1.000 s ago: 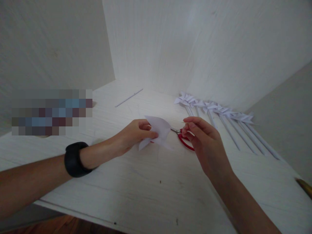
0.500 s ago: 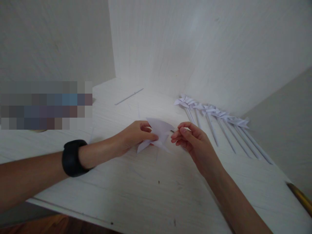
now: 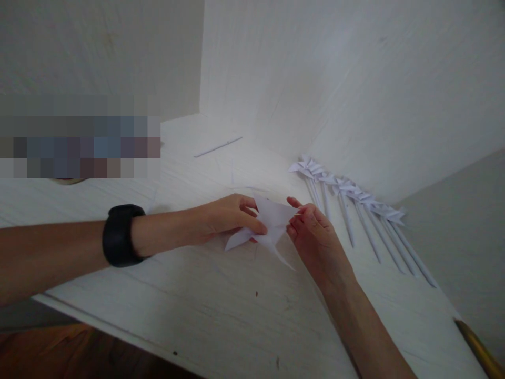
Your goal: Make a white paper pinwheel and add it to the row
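Observation:
A white paper pinwheel head (image 3: 272, 213) with folded, pointed blades is held above the white table. My left hand (image 3: 232, 216), with a black band at the wrist, pinches it, thumb on top near its centre. Close to the right blade, my right hand (image 3: 315, 231) has its thumb and forefinger pressed on a small, thin, pale stick (image 3: 298, 214). Its tip is at the paper's edge; whether it pierces the paper I cannot tell. The other fingers of my right hand are curled.
Several finished paper pinwheels (image 3: 347, 189) on rolled paper sticks lie in a row along the wall at right. A loose paper stick (image 3: 218, 147) lies at the back. A gold-coloured object (image 3: 479, 347) sits at the lower right. A blurred-out patch covers the left.
My right hand has come up against the paper's right blade with the thin stick, where before there was a small gap. The view has shifted and tilted slightly.

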Motion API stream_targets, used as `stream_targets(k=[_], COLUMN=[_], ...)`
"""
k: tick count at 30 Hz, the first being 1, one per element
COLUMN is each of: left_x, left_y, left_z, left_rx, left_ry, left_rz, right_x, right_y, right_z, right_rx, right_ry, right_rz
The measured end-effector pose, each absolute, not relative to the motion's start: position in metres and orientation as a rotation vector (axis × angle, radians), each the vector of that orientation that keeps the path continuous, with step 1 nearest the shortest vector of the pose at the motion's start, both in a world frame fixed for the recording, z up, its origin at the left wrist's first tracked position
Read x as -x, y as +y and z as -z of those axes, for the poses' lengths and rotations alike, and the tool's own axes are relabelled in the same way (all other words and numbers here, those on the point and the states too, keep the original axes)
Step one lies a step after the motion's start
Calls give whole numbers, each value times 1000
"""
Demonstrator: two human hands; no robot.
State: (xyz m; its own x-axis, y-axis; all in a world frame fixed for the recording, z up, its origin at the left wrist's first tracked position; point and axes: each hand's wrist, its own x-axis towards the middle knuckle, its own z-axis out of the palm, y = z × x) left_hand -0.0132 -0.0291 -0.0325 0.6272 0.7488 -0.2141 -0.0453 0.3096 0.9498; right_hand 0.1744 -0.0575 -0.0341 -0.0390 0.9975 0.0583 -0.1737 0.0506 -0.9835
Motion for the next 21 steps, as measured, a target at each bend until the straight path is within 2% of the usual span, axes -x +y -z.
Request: stream_targets(k=[8, 21], left_x=[12, 13], left_y=[-40, -49], left_z=[23, 23], left_rx=[-1017, -922], left_ry=[588, 578], left_rz=[-437, -404], right_x=[-170, -174], right_y=[-74, -78], right_z=[7, 3], right_rx=[934, 931], right_ry=[-1446, -1521], right_rz=[-1141, -1090])
